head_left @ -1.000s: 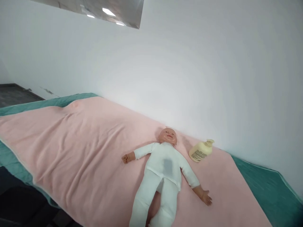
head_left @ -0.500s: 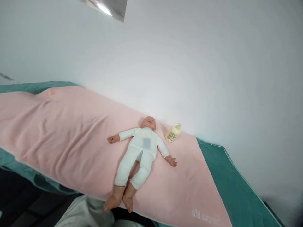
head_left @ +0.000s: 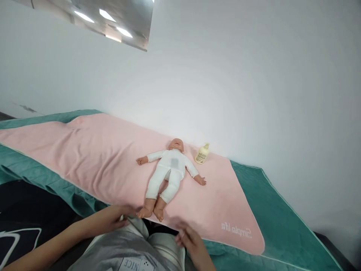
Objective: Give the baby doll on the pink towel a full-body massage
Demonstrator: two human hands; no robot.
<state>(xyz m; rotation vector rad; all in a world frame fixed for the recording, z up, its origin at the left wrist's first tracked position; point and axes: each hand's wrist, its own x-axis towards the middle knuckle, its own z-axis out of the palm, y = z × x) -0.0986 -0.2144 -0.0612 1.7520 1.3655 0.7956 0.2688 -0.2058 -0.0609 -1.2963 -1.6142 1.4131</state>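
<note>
A baby doll (head_left: 172,165) in a white suit lies on its back on a pink blanket (head_left: 220,203), arms spread and feet toward me. Close to its feet, at the blanket's near edge, is my left hand (head_left: 120,218), its fingers loosely stretched and slightly blurred, with nothing seen in it. Over my lap, right of the doll's feet, my right hand (head_left: 189,239) has its fingers apart and a little curled, also without anything visible in it. Beside the doll's head stands a pale yellow pump bottle (head_left: 202,154), which neither hand touches.
Under the blanket spreads a green quilted cover (head_left: 270,210), set against a white wall (head_left: 225,75). A shiny reflective panel (head_left: 129,22) is fixed high on the wall. Dark cloth with white lines (head_left: 25,214) is at the lower left. Folds run across the blanket's left part.
Both of my hands have come into view from below, along with my grey shirt. The view has shifted, showing more of the wall panel. The doll and bottle lie as before on the blanket.
</note>
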